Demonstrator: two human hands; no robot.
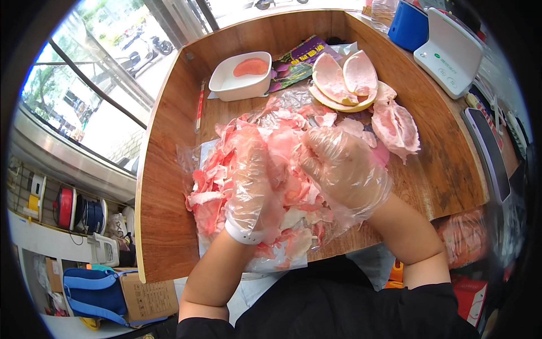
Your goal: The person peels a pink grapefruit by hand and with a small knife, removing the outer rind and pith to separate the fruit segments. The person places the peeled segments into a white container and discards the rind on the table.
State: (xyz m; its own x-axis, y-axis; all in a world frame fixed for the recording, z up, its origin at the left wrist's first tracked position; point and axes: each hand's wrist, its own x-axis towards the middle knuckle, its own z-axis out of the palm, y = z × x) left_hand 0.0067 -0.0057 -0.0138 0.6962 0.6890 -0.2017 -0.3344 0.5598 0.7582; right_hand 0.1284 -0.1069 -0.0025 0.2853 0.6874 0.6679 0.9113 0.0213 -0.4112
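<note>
Both my hands wear thin clear plastic gloves. My left hand (250,169), with a white band at the wrist, is held edge-up around a pink pomelo segment (283,144). The curled fingers of my right hand (341,163) pinch the right edge of that segment; the exact grip is partly hidden by the glove. Under and around both hands spreads a heap of peeled pink pomelo membrane (211,186). To the right lies an opened pomelo piece (396,127) in pale pith. Thick pomelo rind (360,76) is stacked behind it.
A white plastic tub (239,87) with a peeled pomelo piece (250,67) stands at the back left. Beside it lies a printed purple-green bag (296,63). Raised wooden walls (163,203) edge the tabletop. A phone (487,154) and a white device (444,63) rest along the right ledge.
</note>
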